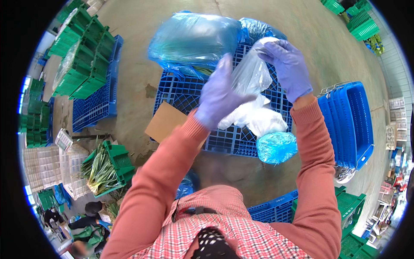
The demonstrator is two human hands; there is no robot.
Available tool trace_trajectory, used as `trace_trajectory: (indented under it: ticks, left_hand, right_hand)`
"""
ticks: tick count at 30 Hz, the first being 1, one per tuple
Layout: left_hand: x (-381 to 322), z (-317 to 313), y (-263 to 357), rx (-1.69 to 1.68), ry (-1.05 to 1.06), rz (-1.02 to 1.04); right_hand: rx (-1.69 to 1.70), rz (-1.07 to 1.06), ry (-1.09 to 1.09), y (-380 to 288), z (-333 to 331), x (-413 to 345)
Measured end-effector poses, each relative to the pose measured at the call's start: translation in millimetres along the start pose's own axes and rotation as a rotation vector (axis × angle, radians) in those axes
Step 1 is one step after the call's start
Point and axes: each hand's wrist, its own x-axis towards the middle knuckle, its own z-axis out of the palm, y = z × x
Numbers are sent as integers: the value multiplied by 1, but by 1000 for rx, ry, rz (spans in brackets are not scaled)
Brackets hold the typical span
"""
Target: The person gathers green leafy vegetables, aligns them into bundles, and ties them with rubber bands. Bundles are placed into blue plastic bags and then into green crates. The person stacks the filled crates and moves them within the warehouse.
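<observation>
My right hand (288,66), in a purple glove, pinches the top of a clear plastic bag (250,73) that hangs over a blue plastic pallet (226,140). My left hand (220,92), gloved alike and slightly blurred, is spread beside the bag with thumb and fingers apart. Whether it touches the film I cannot tell. Below the hands lie crumpled white plastic bags (263,119) and a bundle in blue film (277,147). A large blue plastic bag (197,40), with green leaves showing at its lower edge, rests on the pallet's far side. Partly behind my left sleeve is a cardboard sheet (168,123).
Blue baskets (349,124) are nested at the right. To the left, green crates (82,58) stand on another blue pallet (97,103). Long-leaved green vegetables (100,171) fill a tilted green crate (119,162). A person (89,230) is at the lower left.
</observation>
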Motion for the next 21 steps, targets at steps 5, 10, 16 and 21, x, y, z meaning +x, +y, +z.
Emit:
trace_trajectory:
  ticks: [5, 10, 16, 21]
  left_hand:
    - [82, -13, -9, 112, -185, -382]
    - [56, -78, -74, 294, -165, -368]
    - [-15, -178, -124, 229, 155, -553]
    - [-87, -259, -148, 166, 254, -523]
  right_hand:
    - [-262, -538, -244, -111, 19, 18]
    - [-588, -888, -1, -241, 14, -18]
    - [-143, -590, 28, -306, 34, -32]
    - [-11, -298, -35, -280, 12, 3]
